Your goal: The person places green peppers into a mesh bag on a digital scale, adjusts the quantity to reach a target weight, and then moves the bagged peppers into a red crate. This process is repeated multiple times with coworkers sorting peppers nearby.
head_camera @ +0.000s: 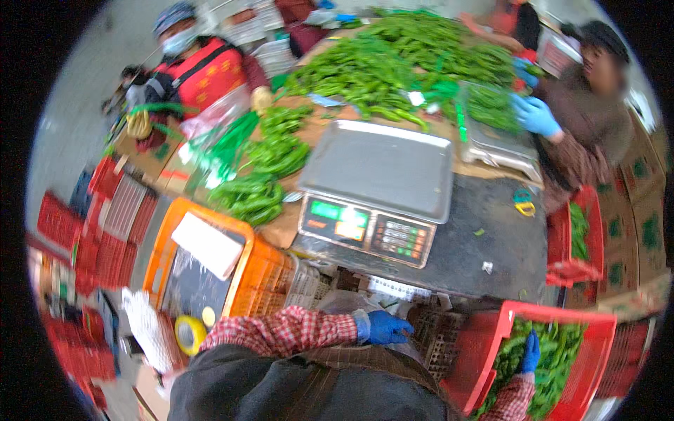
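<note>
My left hand (388,327), in a blue glove, hangs in front of my body below the table edge. Its fingers point right, slightly apart, and nothing shows in them. In a red plastic crate (584,316) at the lower right, my right hand (531,353), also gloved in blue, touches or hovers just over green peppers (558,363). Its fingers look straight and close together; the palm side is hidden. Ahead of me a digital weighing scale (379,163) stands on the table with a bare metal pan and a lit display.
An orange crate (263,273) at the left bears a white pad (208,244); yellow tape (189,335) lies nearby. Peppers are heaped (358,68) at the far side. A masked co-worker (205,73) holds a bag at left; another's gloved hand (537,114) touches bagged peppers on a second scale (495,152).
</note>
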The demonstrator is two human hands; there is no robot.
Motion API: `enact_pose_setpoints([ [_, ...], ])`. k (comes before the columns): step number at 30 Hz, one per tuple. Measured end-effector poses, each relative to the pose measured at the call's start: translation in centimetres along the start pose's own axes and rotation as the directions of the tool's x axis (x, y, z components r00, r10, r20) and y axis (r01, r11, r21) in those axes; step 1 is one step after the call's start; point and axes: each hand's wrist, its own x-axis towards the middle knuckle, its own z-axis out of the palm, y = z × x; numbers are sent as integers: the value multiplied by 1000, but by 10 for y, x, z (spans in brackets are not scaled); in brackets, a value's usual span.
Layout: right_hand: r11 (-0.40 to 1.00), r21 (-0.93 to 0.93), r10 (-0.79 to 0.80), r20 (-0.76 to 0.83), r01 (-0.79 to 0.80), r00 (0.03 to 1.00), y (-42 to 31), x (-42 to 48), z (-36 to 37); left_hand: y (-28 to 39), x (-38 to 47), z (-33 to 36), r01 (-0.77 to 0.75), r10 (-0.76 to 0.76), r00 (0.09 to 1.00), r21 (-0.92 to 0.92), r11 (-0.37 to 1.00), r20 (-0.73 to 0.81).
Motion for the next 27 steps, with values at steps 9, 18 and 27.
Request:
enact_pose_setpoints([
  [9,967,-172,-224,-222,188,949,-94,2,6,-13,-40,-44,64,-51,941,27,998,-333],
  [18,853,-378,-360,70,359,930,-138,46,133,-51,-147,-188,85,-58,519,-16,996,-853],
  [27,808,-572,3,-232,-139,973,-138,53,139,-193,-257,-348,912,-182,214,130,390,-960],
])
